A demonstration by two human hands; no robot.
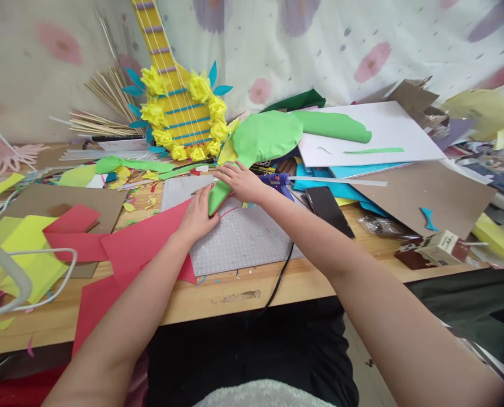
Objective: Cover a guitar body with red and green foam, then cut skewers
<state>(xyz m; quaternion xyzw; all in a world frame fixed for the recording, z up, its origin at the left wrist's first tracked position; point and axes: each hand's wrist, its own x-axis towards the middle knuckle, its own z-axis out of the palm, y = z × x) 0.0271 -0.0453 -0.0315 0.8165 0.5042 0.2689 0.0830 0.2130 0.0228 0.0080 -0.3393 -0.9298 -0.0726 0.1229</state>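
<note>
A flat oval covered in light green crepe paper, with a narrow handle-like strip, leans across the table in front of me. My left hand grips the near end of the green strip from the left, thumb low and fingers along its side. Higher up, my right hand lies over the same strip with its fingers bent round it. Beneath both hands is a grey cutting mat. A blue-purple glue gun with a long clear glue stick lies just right of my right wrist, partly hidden.
A yellow paper guitar with paper roses stands behind. Red paper and yellow sheets lie left. On the right are a black phone, white board, green paper roll, brown cardboard and a drink carton.
</note>
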